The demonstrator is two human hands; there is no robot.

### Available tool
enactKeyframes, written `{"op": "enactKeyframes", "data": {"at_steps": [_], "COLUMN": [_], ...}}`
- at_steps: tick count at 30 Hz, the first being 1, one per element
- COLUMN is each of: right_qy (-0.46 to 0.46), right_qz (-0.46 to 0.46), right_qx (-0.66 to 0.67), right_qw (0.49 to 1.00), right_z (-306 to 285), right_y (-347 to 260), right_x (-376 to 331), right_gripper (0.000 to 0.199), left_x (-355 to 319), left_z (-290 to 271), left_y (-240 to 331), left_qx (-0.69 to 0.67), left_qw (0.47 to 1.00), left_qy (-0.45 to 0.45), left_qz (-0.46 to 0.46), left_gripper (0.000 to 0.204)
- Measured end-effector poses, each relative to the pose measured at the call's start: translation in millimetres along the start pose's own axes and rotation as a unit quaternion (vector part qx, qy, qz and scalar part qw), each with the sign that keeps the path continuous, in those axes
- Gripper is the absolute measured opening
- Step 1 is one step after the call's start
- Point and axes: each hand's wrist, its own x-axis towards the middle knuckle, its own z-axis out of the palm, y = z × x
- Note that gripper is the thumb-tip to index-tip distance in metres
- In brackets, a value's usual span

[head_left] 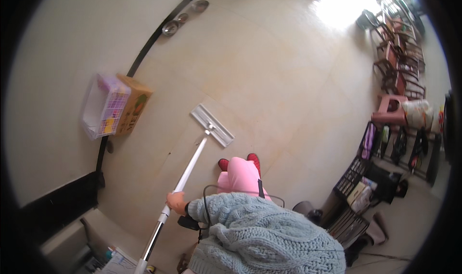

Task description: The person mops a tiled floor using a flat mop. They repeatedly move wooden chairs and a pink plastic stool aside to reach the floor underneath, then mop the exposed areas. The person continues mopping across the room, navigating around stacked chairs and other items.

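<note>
My right hand is closed around the pole of a flat mop, with the arm in a blue knitted sleeve reaching across my body to the left. The white pole slants from the mop head down to the lower edge, where its shiny metal section begins below my hand. The white rectangular mop head rests on the pale floor just ahead of my red shoes. My left hand is out of sight.
At the left wall stand a cardboard box and a white wire basket. Metal bowls lie farther along that wall. On the right are wooden chairs, a pink stool, a shoe rack and a black crate.
</note>
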Motion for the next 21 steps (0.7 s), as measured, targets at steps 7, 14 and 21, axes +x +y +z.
{"op": "enactKeyframes", "data": {"at_steps": [7, 14, 21], "right_qy": [0.031, 0.277, 0.357], "right_qz": [-0.063, -0.262, -0.209], "right_qx": [0.222, 0.33, 0.341], "right_qw": [0.973, 0.863, 0.844], "right_z": [-46, -349, -469], "right_y": [-22, -86, -73], "right_x": [-53, -58, -47], "right_gripper": [0.043, 0.021, 0.031], "left_x": [40, -21, -87], "left_z": [34, 282, 340], "left_y": [-16, -142, -195], "left_qx": [-0.024, -0.138, -0.122], "left_qw": [0.997, 0.956, 0.923], "left_qy": [-0.056, -0.203, -0.309], "left_qz": [0.048, -0.16, -0.195], "left_gripper": [0.02, 0.005, 0.017]}}
